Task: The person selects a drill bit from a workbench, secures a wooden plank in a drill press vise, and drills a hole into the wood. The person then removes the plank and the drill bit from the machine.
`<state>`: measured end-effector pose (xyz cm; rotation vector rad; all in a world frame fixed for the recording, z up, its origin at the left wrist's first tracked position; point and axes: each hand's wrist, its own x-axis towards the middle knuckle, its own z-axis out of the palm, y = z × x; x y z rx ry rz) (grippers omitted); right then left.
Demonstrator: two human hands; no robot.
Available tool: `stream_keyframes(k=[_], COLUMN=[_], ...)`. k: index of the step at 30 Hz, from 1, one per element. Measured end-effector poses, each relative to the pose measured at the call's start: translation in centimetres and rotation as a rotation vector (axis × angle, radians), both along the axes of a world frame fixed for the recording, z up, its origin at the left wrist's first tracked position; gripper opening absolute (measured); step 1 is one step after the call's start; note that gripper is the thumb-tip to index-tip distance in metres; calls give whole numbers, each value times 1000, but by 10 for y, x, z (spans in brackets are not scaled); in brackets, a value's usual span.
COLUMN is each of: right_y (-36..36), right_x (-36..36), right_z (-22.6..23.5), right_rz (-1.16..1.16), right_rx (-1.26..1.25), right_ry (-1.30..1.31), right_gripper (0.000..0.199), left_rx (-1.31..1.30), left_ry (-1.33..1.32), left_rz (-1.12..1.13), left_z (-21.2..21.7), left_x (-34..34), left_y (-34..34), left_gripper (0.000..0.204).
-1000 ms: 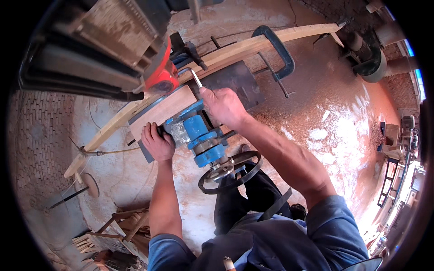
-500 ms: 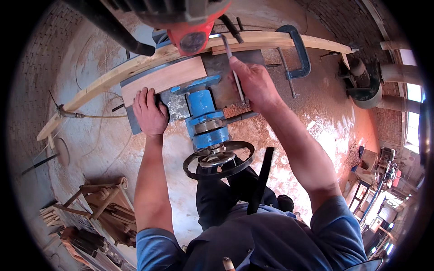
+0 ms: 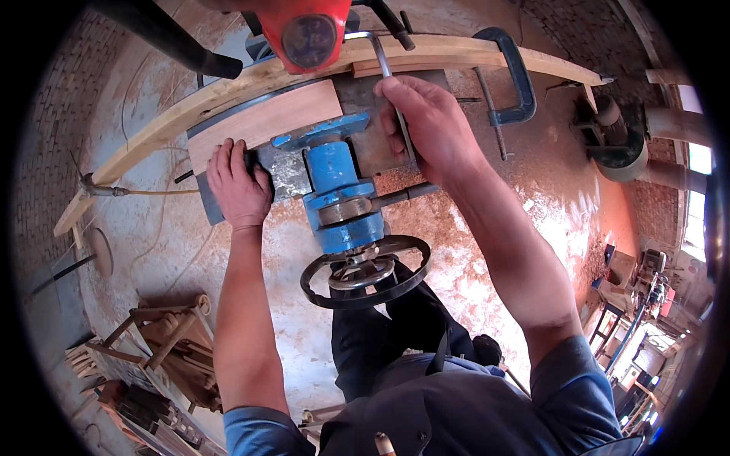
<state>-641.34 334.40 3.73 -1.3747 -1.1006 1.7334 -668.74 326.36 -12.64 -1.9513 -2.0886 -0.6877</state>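
My left hand (image 3: 242, 182) lies with stretched fingers on the left end of a pale wooden board (image 3: 274, 114), its thumb out toward the blue fixture. The board rests on a dark metal table (image 3: 210, 199). My right hand (image 3: 432, 125) is closed round a bent, shiny metal rod (image 3: 379, 53), whose upper end runs up beside the red machine head (image 3: 310, 34). Between my forearms stands a blue machine fixture (image 3: 333, 169). A large black handwheel (image 3: 417, 286) sits at its near end, by my legs.
A long wooden beam (image 3: 152, 142) crosses behind the table. A dark C-clamp (image 3: 523, 76) grips it at right. A black hose-like arm (image 3: 171, 42) hangs at upper left. A wooden frame (image 3: 156, 313) stands at lower left. Sawdust covers the floor (image 3: 532, 228).
The whole view has shifted slightly, with the bench and machine now a little higher and further left. Both hands keep their holds on the board and the rod.
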Motion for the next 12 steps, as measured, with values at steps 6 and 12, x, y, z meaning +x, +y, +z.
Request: stream_keyframes(k=[6,12], right_y=[-6,-3], right_x=[5,4], right_z=[-11,-10], right_rz=[6,9], right_rx=[-7,14], right_ry=[48,43], right_gripper=[37,33], left_rx=[6,16], left_ry=[9,1], left_rz=[-6,4], left_z=[-3,-4], left_x=[-1,2], left_y=[0,0], left_gripper=[47,43])
